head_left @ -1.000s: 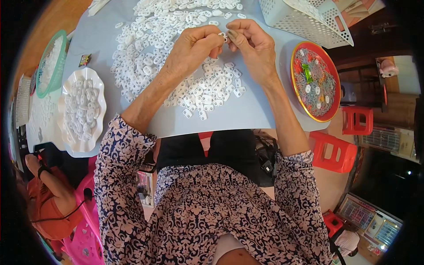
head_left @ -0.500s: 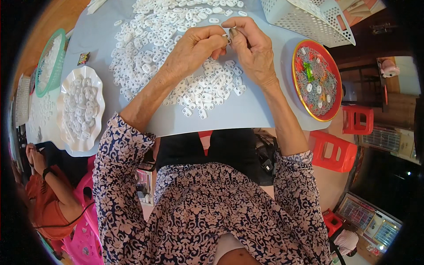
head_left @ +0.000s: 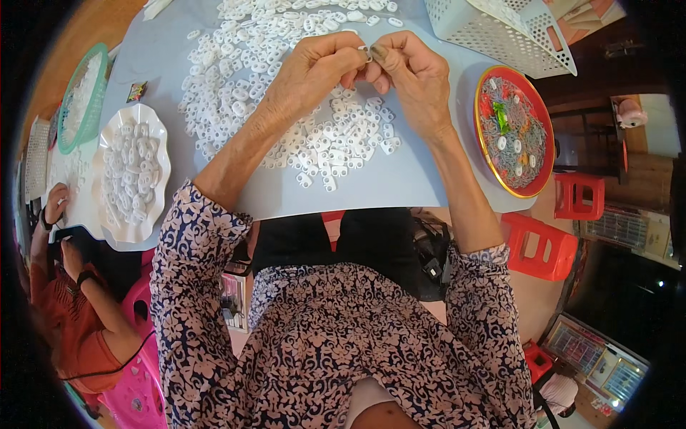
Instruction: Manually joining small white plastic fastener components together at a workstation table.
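Above the table, my left hand [head_left: 318,68] and my right hand [head_left: 416,77] meet, fingertips touching. Between my left thumb and fingers is a small white plastic two-holed piece [head_left: 369,55]. My right thumb and fingers are pinched against that piece; anything else they hold is too small to make out. Under and beyond my hands spreads a wide heap of similar white two-holed pieces [head_left: 239,89]. A nearer cluster of them [head_left: 336,146] lies below my wrists. To the right stands a red bowl [head_left: 477,136] with a gold rim, holding many small grey springs and a few white pieces.
On the left are a white wavy-edged plate [head_left: 166,154] of white pieces and a green basket [head_left: 104,71]. A grey perforated basket [head_left: 493,39] stands at the far right. Red stools [head_left: 541,247] are beside the table. A co-worker's hand [head_left: 56,202] rests at the left.
My right fingers have closed in and curled toward the piece in my left hand. The co-worker's hands, together before, are now apart, one of them up by the table.
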Demonstrator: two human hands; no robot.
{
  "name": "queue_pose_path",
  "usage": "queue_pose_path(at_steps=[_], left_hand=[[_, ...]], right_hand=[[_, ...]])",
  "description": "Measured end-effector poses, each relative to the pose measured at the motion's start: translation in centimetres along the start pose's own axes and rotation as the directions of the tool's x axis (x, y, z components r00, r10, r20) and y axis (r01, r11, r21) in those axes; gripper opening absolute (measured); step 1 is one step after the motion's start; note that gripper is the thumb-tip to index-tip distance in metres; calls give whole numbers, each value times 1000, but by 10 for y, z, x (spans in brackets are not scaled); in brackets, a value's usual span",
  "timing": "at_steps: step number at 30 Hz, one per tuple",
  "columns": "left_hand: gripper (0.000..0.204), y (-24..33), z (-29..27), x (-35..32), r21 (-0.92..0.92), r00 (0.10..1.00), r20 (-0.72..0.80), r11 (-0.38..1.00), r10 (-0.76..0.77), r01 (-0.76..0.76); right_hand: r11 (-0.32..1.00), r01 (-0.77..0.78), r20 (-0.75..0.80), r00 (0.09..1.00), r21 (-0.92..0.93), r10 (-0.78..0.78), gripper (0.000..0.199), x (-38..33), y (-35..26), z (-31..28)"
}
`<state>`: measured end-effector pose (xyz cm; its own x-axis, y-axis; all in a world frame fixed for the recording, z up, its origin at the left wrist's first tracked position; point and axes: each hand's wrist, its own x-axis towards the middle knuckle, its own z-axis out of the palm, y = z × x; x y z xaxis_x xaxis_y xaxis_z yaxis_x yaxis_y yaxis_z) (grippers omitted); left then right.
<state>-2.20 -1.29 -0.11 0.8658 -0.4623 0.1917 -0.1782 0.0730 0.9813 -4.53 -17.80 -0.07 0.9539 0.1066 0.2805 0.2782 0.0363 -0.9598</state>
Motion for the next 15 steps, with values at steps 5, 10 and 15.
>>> queue_pose_path(at_steps=[5, 10, 15], left_hand=[[22, 0, 2, 0, 54, 1000, 27, 999, 1, -2], [22, -1, 5, -2, 165, 998, -13, 985, 53, -51], [21, -4, 14, -5, 284, 984, -96, 952, 151, -118]], right_hand=[[997, -3, -40, 999, 72, 6, 15, 0, 0, 1], [995, -71, -107, 991, 67, 78, 18, -2, -1, 4], [986, -129, -132, 981, 107, 142, 20, -2, 6, 6]])
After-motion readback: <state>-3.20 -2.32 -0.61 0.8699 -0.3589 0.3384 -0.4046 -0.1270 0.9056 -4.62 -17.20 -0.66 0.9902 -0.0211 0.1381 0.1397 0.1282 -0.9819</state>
